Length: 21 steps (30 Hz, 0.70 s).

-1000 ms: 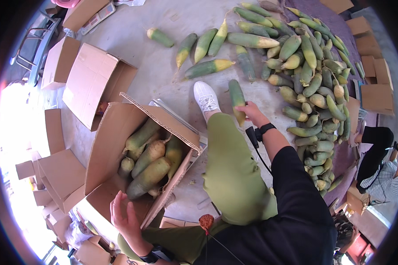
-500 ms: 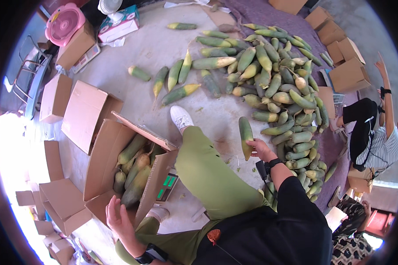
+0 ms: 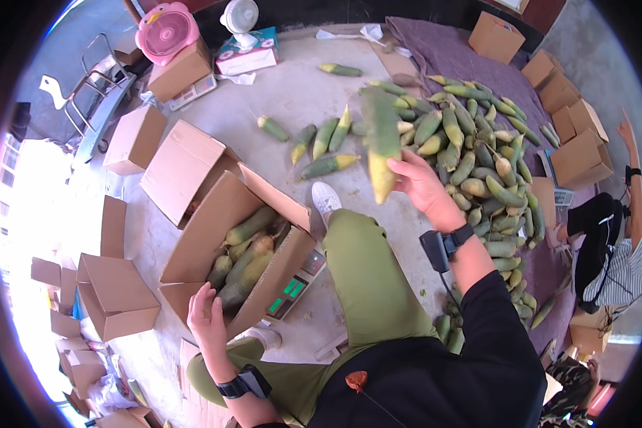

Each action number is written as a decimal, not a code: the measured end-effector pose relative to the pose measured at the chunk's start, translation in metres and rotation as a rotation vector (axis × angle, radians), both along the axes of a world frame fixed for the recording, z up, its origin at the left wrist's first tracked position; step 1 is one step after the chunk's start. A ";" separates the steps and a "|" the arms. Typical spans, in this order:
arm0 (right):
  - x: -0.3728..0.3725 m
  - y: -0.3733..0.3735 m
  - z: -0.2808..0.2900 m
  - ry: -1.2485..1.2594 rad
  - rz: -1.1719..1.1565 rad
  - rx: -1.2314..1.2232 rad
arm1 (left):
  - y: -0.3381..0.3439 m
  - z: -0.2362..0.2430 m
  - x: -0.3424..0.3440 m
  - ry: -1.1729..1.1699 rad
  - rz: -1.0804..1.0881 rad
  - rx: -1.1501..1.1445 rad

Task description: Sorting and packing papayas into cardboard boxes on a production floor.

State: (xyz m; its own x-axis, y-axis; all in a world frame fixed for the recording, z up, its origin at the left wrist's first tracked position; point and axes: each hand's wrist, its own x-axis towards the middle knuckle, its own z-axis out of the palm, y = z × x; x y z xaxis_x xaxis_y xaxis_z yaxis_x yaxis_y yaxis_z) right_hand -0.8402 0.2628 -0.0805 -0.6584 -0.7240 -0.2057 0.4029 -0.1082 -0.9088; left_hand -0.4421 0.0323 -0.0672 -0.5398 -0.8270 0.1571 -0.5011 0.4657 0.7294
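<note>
My right hand (image 3: 422,184) grips the pale lower end of a green radish (image 3: 381,135), raised upright in front of me above the floor. My left hand (image 3: 208,327) is at the near edge of an open cardboard box (image 3: 282,285), fingers apart and holding nothing; whether it touches the box I cannot tell. Inside that box lie several green radishes (image 3: 252,277). The box rests on a scale (image 3: 292,291) with a lit green display. To the right spreads a big heap of green radishes (image 3: 471,178).
Loose radishes (image 3: 328,165) lie on the floor beyond my shoe. Other cardboard boxes (image 3: 185,171) stand at the left, with more boxes (image 3: 581,158) at the far right. A pink fan (image 3: 167,34) and a white fan (image 3: 240,18) are at the back. Another person (image 3: 613,250) is at the right.
My right hand has lifted the radish up and closer to the camera. My left hand's fingers have drawn in toward the box edge. The view has shifted, so the scene sits further right.
</note>
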 end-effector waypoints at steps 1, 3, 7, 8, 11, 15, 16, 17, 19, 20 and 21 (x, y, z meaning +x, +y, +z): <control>0.007 -0.016 0.011 0.002 0.027 -0.039 | 0.002 0.003 0.001 -0.011 0.003 0.004; 0.028 -0.048 0.038 -0.003 0.128 -0.121 | 0.004 0.008 0.002 -0.024 0.012 0.006; 0.091 -0.100 0.056 -0.089 0.313 -0.219 | 0.007 0.009 0.008 0.076 0.008 0.066; 0.107 -0.111 0.055 -0.147 0.366 -0.258 | 0.007 0.008 0.008 0.144 0.003 0.136; 0.151 -0.133 0.053 -0.205 0.461 -0.230 | 0.007 0.006 0.009 0.249 -0.010 0.310; 0.188 -0.152 0.026 -0.204 0.509 -0.151 | 0.014 0.017 -0.008 0.365 -0.058 0.413; 0.198 -0.158 0.020 -0.172 0.522 -0.095 | 0.015 0.017 -0.006 0.384 -0.055 0.381; 0.207 -0.163 0.014 -0.189 0.541 -0.112 | 0.016 0.017 -0.006 0.393 -0.045 0.374; 0.223 -0.170 0.007 -0.229 0.562 -0.161 | 0.017 0.013 -0.005 0.386 -0.030 0.350; 0.226 -0.175 0.001 -0.179 0.565 -0.155 | 0.016 0.009 -0.007 0.367 -0.023 0.316; 0.228 -0.176 -0.005 -0.182 0.564 -0.169 | 0.016 0.006 -0.012 0.361 -0.059 0.266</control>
State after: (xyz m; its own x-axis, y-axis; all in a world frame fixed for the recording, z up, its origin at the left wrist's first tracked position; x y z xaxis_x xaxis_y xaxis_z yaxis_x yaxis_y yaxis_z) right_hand -0.6119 0.0868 -0.0859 -0.1300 -0.9828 -0.1309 0.5871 0.0301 -0.8090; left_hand -0.4544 0.0488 -0.0611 -0.5372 -0.8334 0.1299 -0.1709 0.2583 0.9508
